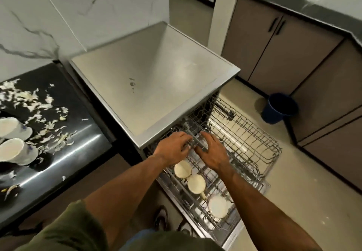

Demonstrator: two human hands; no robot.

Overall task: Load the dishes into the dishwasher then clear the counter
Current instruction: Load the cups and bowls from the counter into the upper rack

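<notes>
**Kitchen corner: both hands at the dishwasher rack**

Marble-patterned wall panels back a black desk [78, 133] at left. Just beside it stands a steel-topped dishwasher [156, 74]. Its wire rack [254, 133] is pulled out over the floor.

1. Left hand [172, 149]: the grip is clamped, with the fingers curled round a grey bar [195, 142] at the rack's inner end.
2. Right hand [212, 153]: the grip is closed on the same grey bar, with fingers arched over it and the thumb below.
3. Loaded dishes: three cream cups [196, 183] sit in a row along the near side of the rack, below the hands. It cannot be told whether they sit mouth up or down.
4. Dishes not yet loaded: two white cups [17, 151] lie on their sides at the desk's left edge, among scattered pale scraps [45, 98].

A blue bucket [279, 108] stands on the floor by brown cabinets [274, 45].
</notes>
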